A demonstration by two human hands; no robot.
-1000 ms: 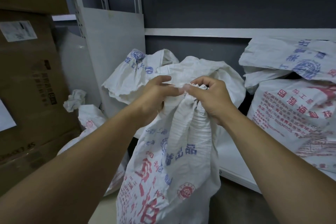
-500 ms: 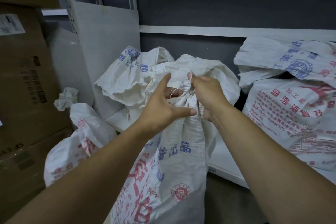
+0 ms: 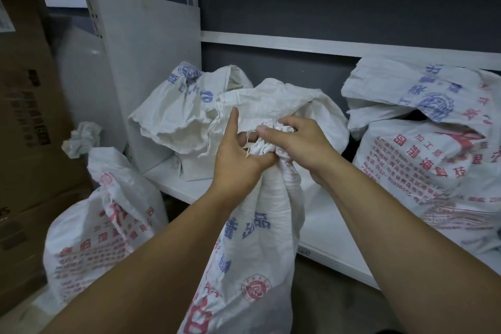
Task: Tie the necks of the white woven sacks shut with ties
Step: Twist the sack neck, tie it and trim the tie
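Observation:
A white woven sack (image 3: 244,252) with red and blue print stands in front of me, its neck (image 3: 264,148) bunched tight. My right hand (image 3: 298,144) grips the gathered neck from the right, fingers curled over its top. My left hand (image 3: 235,154) is at the neck's left side, thumb pressed against the bunch and index finger pointing up; its other fingers are hidden behind the neck. A thin white string (image 3: 247,144) shows between the two hands.
A tied sack (image 3: 103,225) stands at the lower left. Open sacks (image 3: 184,116) lie on the white shelf (image 3: 325,238) behind, and more printed sacks (image 3: 433,157) sit at the right. Cardboard boxes (image 3: 24,116) fill the left side.
My left hand has moved in and closed its thumb against the neck. My right hand has shifted up over the top of the bunch. The view dipped slightly.

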